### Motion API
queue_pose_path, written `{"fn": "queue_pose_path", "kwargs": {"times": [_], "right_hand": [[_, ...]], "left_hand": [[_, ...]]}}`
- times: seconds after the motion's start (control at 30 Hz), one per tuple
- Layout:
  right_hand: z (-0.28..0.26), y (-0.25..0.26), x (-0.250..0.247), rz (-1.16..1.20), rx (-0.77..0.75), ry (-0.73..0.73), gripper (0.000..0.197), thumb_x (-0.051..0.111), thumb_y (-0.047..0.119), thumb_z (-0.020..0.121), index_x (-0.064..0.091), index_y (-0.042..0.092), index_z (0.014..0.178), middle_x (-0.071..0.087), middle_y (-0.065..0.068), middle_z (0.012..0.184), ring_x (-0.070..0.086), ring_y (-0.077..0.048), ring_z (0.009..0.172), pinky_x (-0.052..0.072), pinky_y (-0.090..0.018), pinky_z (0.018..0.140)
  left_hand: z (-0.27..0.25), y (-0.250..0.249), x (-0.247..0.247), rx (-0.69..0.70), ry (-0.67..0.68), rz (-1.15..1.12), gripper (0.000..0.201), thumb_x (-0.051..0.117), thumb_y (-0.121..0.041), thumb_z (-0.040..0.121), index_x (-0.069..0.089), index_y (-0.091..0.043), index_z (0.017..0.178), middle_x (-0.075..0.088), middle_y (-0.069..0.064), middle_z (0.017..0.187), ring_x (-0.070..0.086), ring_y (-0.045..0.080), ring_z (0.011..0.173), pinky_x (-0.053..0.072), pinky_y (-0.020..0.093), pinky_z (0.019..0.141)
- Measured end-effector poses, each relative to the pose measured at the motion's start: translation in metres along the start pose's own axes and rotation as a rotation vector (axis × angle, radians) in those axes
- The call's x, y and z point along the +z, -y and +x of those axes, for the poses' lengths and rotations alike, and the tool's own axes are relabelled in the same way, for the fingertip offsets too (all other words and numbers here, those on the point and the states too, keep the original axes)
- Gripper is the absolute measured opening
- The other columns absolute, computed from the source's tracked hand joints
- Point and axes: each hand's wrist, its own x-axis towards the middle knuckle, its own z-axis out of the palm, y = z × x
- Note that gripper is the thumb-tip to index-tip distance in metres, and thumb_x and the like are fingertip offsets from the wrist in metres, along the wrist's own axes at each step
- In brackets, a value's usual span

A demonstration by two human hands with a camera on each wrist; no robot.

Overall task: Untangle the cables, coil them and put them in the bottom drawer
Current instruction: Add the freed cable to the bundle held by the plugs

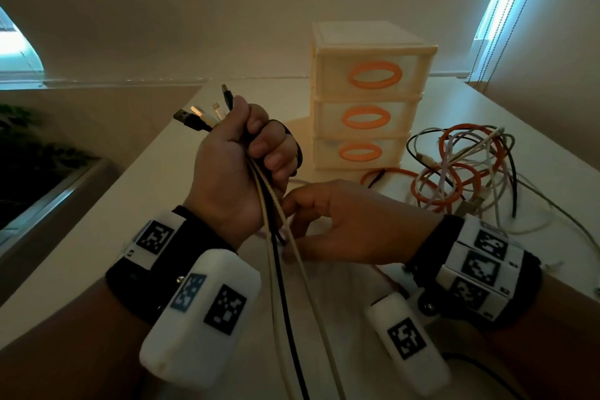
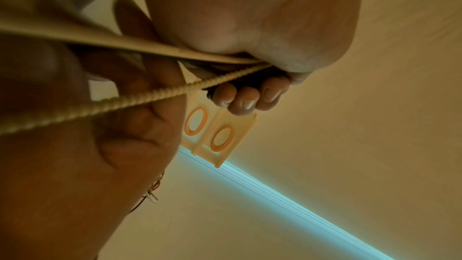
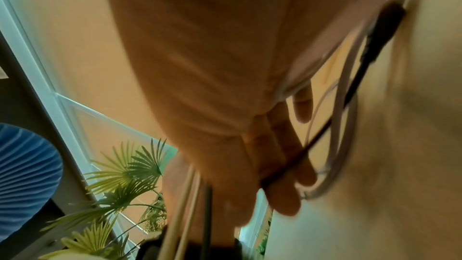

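My left hand (image 1: 246,153) is raised and grips a bundle of cables (image 1: 276,269); several plug ends (image 1: 201,117) stick out above the fist. In the left wrist view its fingertips (image 2: 245,102) curl round a braided beige cable (image 2: 125,104). Pale and black strands hang from it toward me. Just below, my right hand (image 1: 341,221) holds these strands between thumb and fingers; a black cable (image 3: 382,29) crosses its fingers (image 3: 282,175). A tangle of orange, white and black cables (image 1: 464,169) lies on the table to the right. The bottom drawer (image 1: 360,151) is closed.
The cream drawer unit (image 1: 367,97) with three orange ring handles stands at the back of the white table (image 1: 130,204), left of the tangle. The table's left edge drops off beside a planter with green leaves (image 1: 32,146). A wall and blinds stand behind.
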Motion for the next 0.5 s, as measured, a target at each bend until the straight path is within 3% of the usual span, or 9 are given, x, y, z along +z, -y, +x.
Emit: {"fn": "queue_pose_path", "kwargs": {"times": [0.07,0.13,0.27,0.33,0.4,0.5], "right_hand": [[0.002,0.002,0.002,-0.169,-0.025,0.044,0.015,0.069,0.036,0.094,0.072,0.026,0.105,0.068,0.014,0.083,0.064,-0.001,0.083,0.051,-0.018,0.075],[0.001,-0.003,-0.008,-0.22,-0.009,0.039,0.016,0.061,0.035,0.099,0.073,0.025,0.103,0.068,0.012,0.084,0.063,-0.003,0.082,0.051,-0.019,0.074],[-0.005,-0.028,-0.049,-0.138,0.099,-0.299,0.021,0.053,0.032,0.103,0.074,0.033,0.098,0.068,0.003,0.077,0.062,-0.006,0.065,0.048,-0.015,0.062],[-0.005,-0.034,-0.06,-0.198,0.082,-0.409,0.02,0.054,0.027,0.103,0.072,0.028,0.094,0.064,0.008,0.073,0.058,0.001,0.064,0.042,-0.009,0.061],[-0.002,-0.033,-0.062,-0.34,-0.002,-0.474,0.012,0.06,0.024,0.1,0.07,0.024,0.092,0.06,0.013,0.08,0.056,0.002,0.075,0.038,-0.008,0.067],[-0.004,-0.02,-0.067,-0.633,-0.137,-0.501,0.007,0.066,0.03,0.094,0.068,0.024,0.093,0.059,0.011,0.086,0.051,-0.01,0.082,0.037,-0.028,0.08]], "left_hand": [[0.0,-0.003,-0.003,-0.007,0.01,-0.016,0.044,0.029,-0.043,0.11,0.038,-0.02,0.074,0.032,-0.006,0.056,0.032,0.011,0.051,0.028,0.023,0.048],[0.001,-0.009,-0.008,-0.04,0.091,-0.064,0.044,0.026,-0.041,0.111,0.038,-0.019,0.075,0.035,-0.006,0.056,0.034,0.011,0.051,0.03,0.023,0.048],[0.0,-0.028,-0.012,-0.245,0.4,-0.12,0.042,0.021,-0.037,0.11,0.036,-0.015,0.077,0.039,0.0,0.055,0.039,0.016,0.051,0.037,0.028,0.05],[-0.002,-0.024,-0.01,-0.323,0.465,0.04,0.04,0.028,-0.035,0.107,0.038,-0.013,0.076,0.049,0.008,0.057,0.047,0.023,0.053,0.044,0.033,0.055],[-0.005,-0.014,-0.009,-0.344,0.493,0.312,0.038,0.031,-0.035,0.105,0.039,-0.014,0.075,0.06,0.017,0.065,0.054,0.03,0.06,0.045,0.039,0.064],[-0.006,-0.004,-0.01,-0.367,0.428,0.601,0.037,0.034,-0.037,0.104,0.037,-0.013,0.075,0.065,0.021,0.07,0.058,0.031,0.061,0.047,0.035,0.064]]}}
